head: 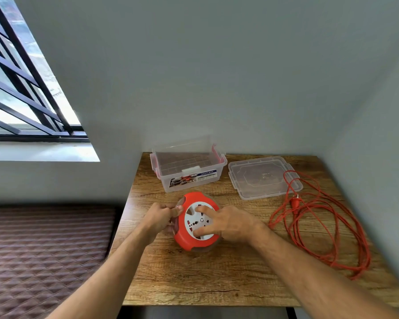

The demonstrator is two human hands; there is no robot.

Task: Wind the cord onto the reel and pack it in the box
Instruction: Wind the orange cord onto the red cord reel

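Note:
A round red reel [189, 238] with a white socket face lies on the wooden table [217, 279]. My left hand [158, 218] grips its left rim, fingers curled around the clear edge. My right hand [226, 223] rests on the white face, with a finger and the thumb set in its openings. The orange cord [352, 229] lies in loose loops on the right of the table, its plug [294, 202] near the lid. A clear plastic box [189, 180] stands open behind the reel.
The box's clear lid [263, 180] lies flat to the right of the box, with cord loops over its right edge. A grey wall closes the table's back and right sides. A quilted brown bed [44, 254] lies to the left, under a barred window [21, 88].

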